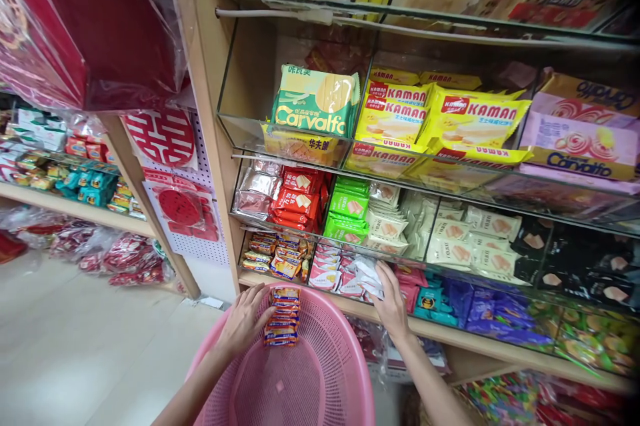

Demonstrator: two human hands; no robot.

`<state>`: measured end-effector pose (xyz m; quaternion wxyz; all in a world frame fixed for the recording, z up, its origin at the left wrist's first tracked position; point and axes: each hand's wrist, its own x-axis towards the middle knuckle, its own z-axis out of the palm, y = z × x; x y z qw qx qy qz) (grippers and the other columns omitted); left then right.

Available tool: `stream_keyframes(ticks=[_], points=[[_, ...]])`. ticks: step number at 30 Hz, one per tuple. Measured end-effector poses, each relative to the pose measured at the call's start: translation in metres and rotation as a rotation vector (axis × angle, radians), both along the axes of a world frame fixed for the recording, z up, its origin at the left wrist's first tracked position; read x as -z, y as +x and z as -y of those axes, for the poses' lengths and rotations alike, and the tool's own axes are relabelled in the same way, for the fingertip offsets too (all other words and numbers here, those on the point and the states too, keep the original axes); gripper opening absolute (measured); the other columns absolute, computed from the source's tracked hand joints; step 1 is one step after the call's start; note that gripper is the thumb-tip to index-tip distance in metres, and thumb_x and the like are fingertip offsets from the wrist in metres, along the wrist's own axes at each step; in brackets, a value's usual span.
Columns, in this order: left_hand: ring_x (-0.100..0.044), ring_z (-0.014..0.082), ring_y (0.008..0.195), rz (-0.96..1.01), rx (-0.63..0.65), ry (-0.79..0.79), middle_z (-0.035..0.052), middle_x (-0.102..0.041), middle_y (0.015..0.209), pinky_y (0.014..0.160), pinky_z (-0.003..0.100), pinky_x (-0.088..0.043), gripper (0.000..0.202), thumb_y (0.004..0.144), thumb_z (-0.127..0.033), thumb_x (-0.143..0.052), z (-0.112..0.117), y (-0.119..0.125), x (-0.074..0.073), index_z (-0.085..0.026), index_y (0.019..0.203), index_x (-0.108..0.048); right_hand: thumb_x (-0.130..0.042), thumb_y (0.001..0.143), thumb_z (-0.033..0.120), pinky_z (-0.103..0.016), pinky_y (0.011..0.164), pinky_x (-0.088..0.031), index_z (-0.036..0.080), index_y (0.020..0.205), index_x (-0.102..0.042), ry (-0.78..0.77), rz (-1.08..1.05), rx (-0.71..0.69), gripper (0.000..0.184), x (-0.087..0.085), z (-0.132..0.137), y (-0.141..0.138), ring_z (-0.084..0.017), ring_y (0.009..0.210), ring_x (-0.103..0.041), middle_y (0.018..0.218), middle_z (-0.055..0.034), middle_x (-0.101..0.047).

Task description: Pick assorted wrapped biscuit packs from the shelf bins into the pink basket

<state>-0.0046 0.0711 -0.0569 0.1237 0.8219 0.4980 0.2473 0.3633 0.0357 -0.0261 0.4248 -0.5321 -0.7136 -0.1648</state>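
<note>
A pink plastic basket sits low in front of the shelves. At its far left rim is my left hand, closed over the edge with the thumb inside, close to a row of orange-and-blue snack packets leaning on the basket's far wall. My right hand is closed around white snack packets at the bottom shelf compartment. Beside them lie pink-and-white packets in the same row. How many white packets I hold cannot be made out.
Glass-fronted shelves hold red packets, green packets, yellow wafer bags and purple packets. A wooden post stands left of them. A large red bag hangs at upper left, above the tiled floor.
</note>
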Motion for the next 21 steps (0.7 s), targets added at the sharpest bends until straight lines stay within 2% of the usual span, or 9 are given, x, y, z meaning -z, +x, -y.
stream_keyframes(ticks=[4, 7, 10, 12, 15, 17, 19, 21], points=[[-0.051, 0.0261, 0.116, 0.054, -0.013, -0.009, 0.0093, -0.056, 0.127, 0.099, 0.047, -0.040, 0.047, 0.086, -0.047, -0.044, -0.001, 0.000, 0.000, -0.022, 0.126, -0.048, -0.059, 0.081, 0.014, -0.045, 0.104, -0.039, 0.028, 0.140, -0.029, 0.030, -0.085, -0.113, 0.068, -0.008, 0.025, -0.027, -0.025, 0.124, -0.043, 0.133, -0.0106, -0.046], [-0.051, 0.0254, 0.117, 0.111, -0.022, -0.021, 0.0093, -0.056, 0.127, 0.099, 0.045, -0.041, 0.048, 0.085, -0.046, -0.047, -0.004, -0.001, 0.001, -0.022, 0.126, -0.048, -0.065, 0.078, 0.021, -0.044, 0.101, -0.041, 0.027, 0.134, -0.037, -0.096, -0.307, -0.153, 0.063, -0.013, 0.042, -0.063, -0.024, 0.120, -0.048, 0.129, -0.0095, -0.050], [-0.047, 0.0253, 0.121, 0.194, -0.057, -0.028, 0.0112, -0.054, 0.128, 0.102, 0.045, -0.039, 0.048, 0.084, -0.045, -0.047, -0.006, -0.003, -0.002, -0.020, 0.126, -0.047, -0.066, 0.077, 0.030, -0.041, 0.095, -0.046, 0.024, 0.126, -0.043, -0.417, -0.735, -0.165, 0.054, -0.019, 0.053, -0.105, -0.022, 0.108, -0.056, 0.120, -0.0084, -0.057], [-0.045, 0.0255, 0.123, 0.259, -0.105, -0.035, 0.0132, -0.052, 0.129, 0.104, 0.046, -0.036, 0.049, 0.085, -0.044, -0.045, -0.003, -0.004, -0.006, -0.017, 0.125, -0.046, -0.069, 0.074, 0.035, -0.036, 0.086, -0.050, 0.022, 0.121, -0.045, -0.690, -1.001, -0.287, 0.054, -0.022, 0.059, -0.128, -0.020, 0.097, -0.061, 0.112, -0.0073, -0.062], [-0.049, 0.0246, 0.120, 0.352, -0.204, -0.084, 0.0145, -0.054, 0.127, 0.100, 0.044, -0.040, 0.048, 0.087, -0.045, -0.038, 0.016, 0.001, -0.018, -0.015, 0.124, -0.044, -0.076, 0.065, 0.038, -0.028, 0.068, -0.051, 0.018, 0.108, -0.051, -1.029, -1.238, -0.476, 0.054, -0.021, 0.066, -0.149, -0.016, 0.078, -0.063, 0.094, -0.0043, -0.066], [-0.055, 0.0229, 0.114, 0.421, -0.239, -0.204, 0.0123, -0.058, 0.124, 0.092, 0.038, -0.048, 0.046, 0.089, -0.047, -0.034, 0.037, 0.008, -0.030, -0.016, 0.121, -0.047, -0.079, 0.059, 0.038, -0.026, 0.062, -0.049, 0.016, 0.101, -0.054, -1.191, -1.330, -0.534, 0.053, -0.018, 0.069, -0.156, -0.014, 0.069, -0.062, 0.085, -0.0027, -0.066], [-0.052, 0.0233, 0.118, 0.619, -0.228, -0.575, 0.0085, -0.058, 0.126, 0.097, 0.037, -0.044, 0.047, 0.086, -0.051, -0.039, 0.060, 0.018, -0.043, -0.019, 0.118, -0.052, -0.082, 0.053, 0.036, -0.026, 0.061, -0.049, 0.015, 0.097, -0.055, -1.314, -1.395, -0.542, 0.056, -0.014, 0.068, -0.159, -0.014, 0.066, -0.062, 0.084, -0.0028, -0.066], [-0.050, 0.0231, 0.120, 0.742, -0.229, -0.857, 0.0076, -0.057, 0.128, 0.101, 0.037, -0.040, 0.052, 0.082, -0.054, -0.046, 0.080, 0.027, -0.053, -0.019, 0.121, -0.050, -0.084, 0.048, 0.034, -0.027, 0.063, -0.049, 0.015, 0.099, -0.055, -1.443, -1.411, -0.529, 0.061, -0.009, 0.065, -0.161, -0.015, 0.068, -0.064, 0.085, -0.0034, -0.066]])
